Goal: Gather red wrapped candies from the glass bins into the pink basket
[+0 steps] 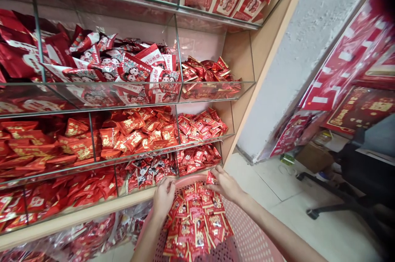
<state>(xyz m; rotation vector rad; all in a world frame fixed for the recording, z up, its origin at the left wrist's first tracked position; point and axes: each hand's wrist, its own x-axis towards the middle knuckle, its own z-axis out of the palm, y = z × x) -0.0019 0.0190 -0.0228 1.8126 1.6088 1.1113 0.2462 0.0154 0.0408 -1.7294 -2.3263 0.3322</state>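
A pink perforated plastic basket (256, 229) stands in front of me at the foot of the shelves. Inside it lie many small red candy packets (194, 233) with gold and white print. At the basket's far left rim is my left hand (164, 197), its fingers curled over the edge. Over the far right side, my right hand (227, 184) pinches one small red packet (211, 178) between thumb and fingers. Just beyond both hands, the lowest right shelf compartment holds more small red packets (197, 158).
Glass-fronted shelves (138, 107) hold several compartments of red packets. The wooden side panel (247, 101) borders a grey wall (277, 48). At right are a black wheeled chair (364, 171), a cardboard box (311, 157) and hanging red goods (336, 64). Plastic-wrapped packets (89, 237) lie below the shelf.
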